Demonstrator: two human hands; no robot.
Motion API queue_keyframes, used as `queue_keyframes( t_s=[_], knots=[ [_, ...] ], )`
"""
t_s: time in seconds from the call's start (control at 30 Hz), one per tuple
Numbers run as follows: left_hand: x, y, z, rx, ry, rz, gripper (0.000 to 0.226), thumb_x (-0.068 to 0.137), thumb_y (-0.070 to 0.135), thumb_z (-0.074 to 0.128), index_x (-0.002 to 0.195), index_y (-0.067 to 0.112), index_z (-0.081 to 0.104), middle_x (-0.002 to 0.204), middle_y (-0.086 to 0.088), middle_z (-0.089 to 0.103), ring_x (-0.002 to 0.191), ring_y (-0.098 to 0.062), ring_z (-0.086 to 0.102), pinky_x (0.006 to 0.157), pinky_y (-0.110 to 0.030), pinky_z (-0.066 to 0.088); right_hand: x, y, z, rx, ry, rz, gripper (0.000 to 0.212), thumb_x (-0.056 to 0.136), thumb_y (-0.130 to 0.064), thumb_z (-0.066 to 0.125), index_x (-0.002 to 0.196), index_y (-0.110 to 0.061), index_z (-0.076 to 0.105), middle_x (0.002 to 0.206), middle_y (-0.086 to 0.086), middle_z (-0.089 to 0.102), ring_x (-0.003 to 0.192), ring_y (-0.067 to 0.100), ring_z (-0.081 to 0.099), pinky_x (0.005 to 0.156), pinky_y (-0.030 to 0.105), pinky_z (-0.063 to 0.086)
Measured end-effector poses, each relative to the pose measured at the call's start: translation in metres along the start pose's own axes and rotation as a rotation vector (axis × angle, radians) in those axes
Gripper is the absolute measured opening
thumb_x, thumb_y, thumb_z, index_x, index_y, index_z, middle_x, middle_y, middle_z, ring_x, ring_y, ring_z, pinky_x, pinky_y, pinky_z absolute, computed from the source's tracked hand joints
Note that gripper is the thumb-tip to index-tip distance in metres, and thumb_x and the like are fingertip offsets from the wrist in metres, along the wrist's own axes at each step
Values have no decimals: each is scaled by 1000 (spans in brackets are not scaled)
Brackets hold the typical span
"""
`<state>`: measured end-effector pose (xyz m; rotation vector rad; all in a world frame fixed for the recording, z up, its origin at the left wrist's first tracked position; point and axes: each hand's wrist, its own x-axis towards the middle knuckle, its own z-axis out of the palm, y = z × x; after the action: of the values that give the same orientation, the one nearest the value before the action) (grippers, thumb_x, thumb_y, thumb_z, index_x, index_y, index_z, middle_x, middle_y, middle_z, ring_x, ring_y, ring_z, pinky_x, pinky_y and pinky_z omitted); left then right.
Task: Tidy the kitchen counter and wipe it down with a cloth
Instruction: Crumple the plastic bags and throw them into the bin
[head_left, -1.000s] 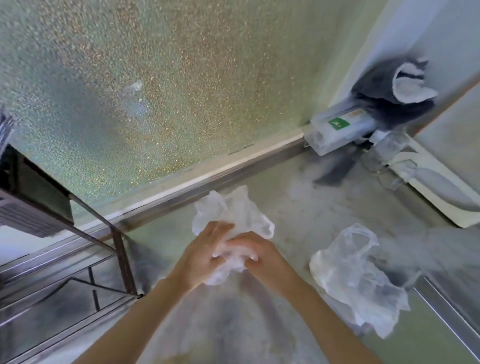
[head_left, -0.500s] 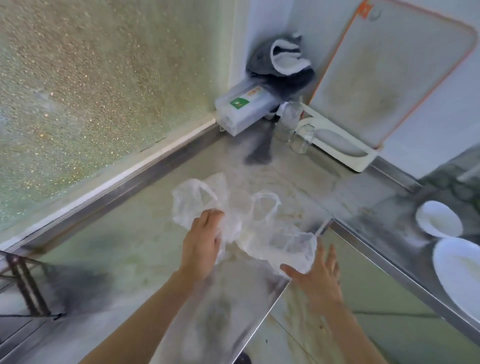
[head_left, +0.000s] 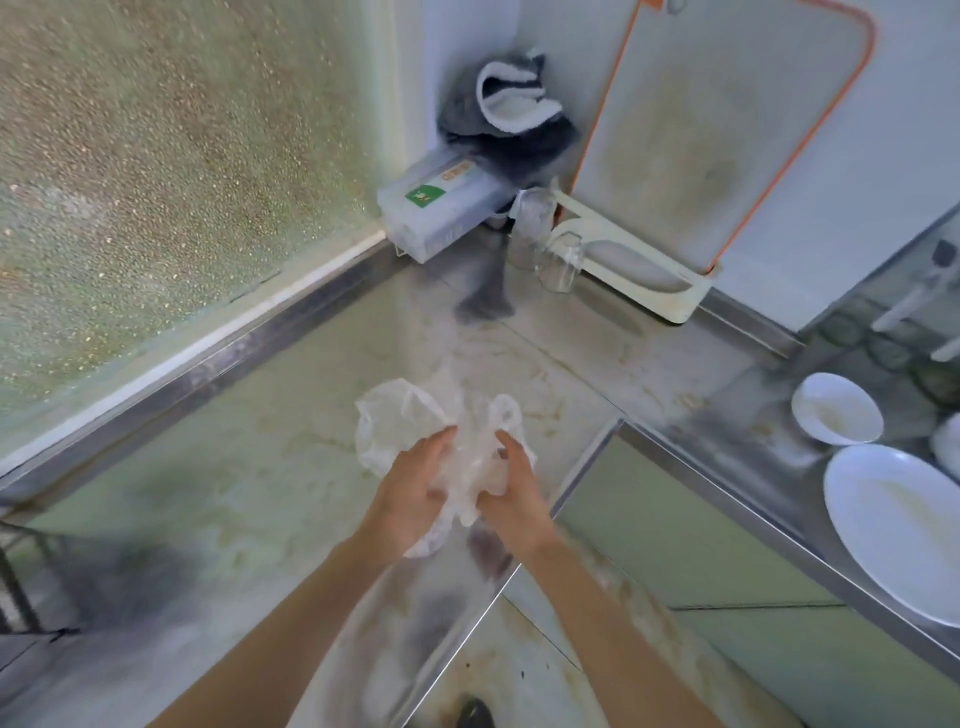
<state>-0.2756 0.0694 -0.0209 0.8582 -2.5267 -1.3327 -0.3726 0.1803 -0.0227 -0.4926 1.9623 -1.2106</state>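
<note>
Moved: right hand (head_left: 511, 493) now beside left hand (head_left: 415, 488), both hands grasping plastic bags (head_left: 395, 421); box (head_left: 441, 210) green label illegible.

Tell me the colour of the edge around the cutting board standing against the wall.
Orange, around a whitish cutting board, seen in the head view.

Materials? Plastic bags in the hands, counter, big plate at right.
Plastic bags: thin translucent film, crumpled, counter showing through.
Counter: looks like stainless steel, dull brushed finish, blurry reflections, folded metal edge.
Plate: glossy white, probably glazed ceramic; melamine not ruled out.
</note>
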Motion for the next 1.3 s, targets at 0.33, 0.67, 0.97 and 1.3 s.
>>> queue_keyframes(
  t_s=[0.33,0.67,0.97,1.3],
  knots=[
    [-50,74,-16,-212,-292,214,79,72,-12,48,121,50,37,119,7,46,109,-3,49,85,-15,45,-88,-25,-45,99,-115,-127,43,64,-4,62,105,-19,58,91,-2,68,84,11,64,76,28,51],
    [-87,128,52,341,-759,662,103,68,52,65,137,58,-12,151,13,-20,143,-8,-9,113,-26,12,-254,24,-95,-285,385,-208,6,74,-7,66,78,-8,63,74,-8,60,81,9,49,76,15,40],
    [-227,186,179,97,-1202,753,34,75,19,57,94,47,61,89,-1,60,82,-5,55,74,-30,46,-438,116,-75,-177,980,63,45,65,5,58,96,-27,64,98,-18,55,96,14,54,82,24,45],
    [-469,208,297,106,-1547,255,17,85,8,56,98,13,66,88,-2,68,74,-15,63,56,-21,49,-629,203,26,728,1299,298,98,71,-52,73,142,-54,6,155,-21,7,140,-6,12,111,18,21]
  ],
)
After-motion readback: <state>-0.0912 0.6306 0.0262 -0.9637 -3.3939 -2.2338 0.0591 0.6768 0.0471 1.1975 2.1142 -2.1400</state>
